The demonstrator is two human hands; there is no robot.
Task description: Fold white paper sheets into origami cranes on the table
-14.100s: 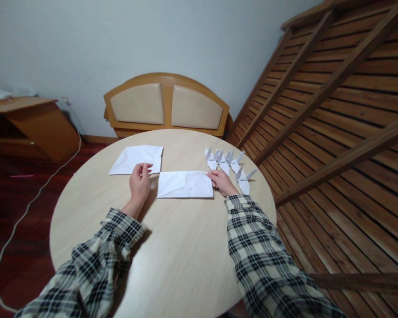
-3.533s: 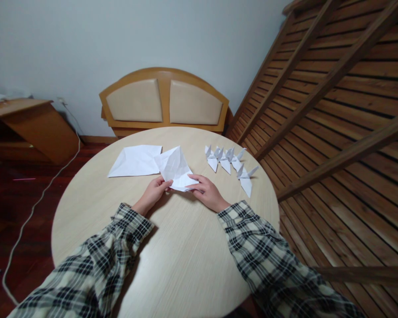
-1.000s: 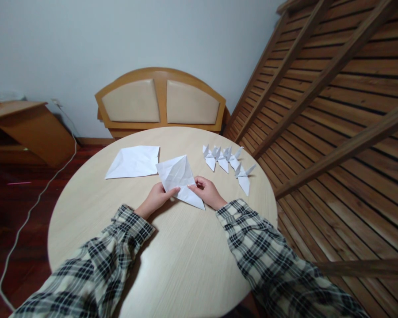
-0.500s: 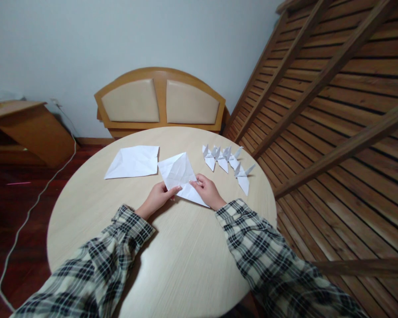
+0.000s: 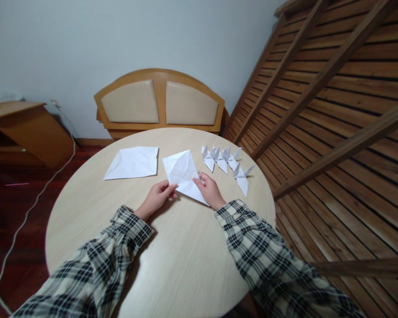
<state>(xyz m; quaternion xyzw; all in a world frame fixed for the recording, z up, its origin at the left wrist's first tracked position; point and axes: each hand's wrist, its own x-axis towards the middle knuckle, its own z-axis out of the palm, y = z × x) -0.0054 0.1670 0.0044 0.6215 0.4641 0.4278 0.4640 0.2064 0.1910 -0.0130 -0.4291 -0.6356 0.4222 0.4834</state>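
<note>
Between my hands is a white square of creased paper [image 5: 183,170], tilted a little, with fold lines crossing its face. My left hand [image 5: 158,196] pinches its near left edge, thumb on top and fingers underneath. On the right side, my right hand [image 5: 209,190] grips the paper with the thumb lying on its face and the fingers partly hidden. Several folded white paper cranes [image 5: 241,179] stand in a cluster to the right, beyond my right hand. A stack or sheet of white paper [image 5: 132,162] lies flat to the left.
Everything rests on a round pale wooden table [image 5: 185,265]. A headboard [image 5: 162,97] with cream panels stands behind it. Slatted wood [image 5: 334,132] leans along the right side. A wooden cabinet [image 5: 29,130] and a white cable [image 5: 29,212] are at the left.
The square paper has shifted slightly right and turned a little. My left thumb has slid back toward the paper's left edge; my right hand stays on it.
</note>
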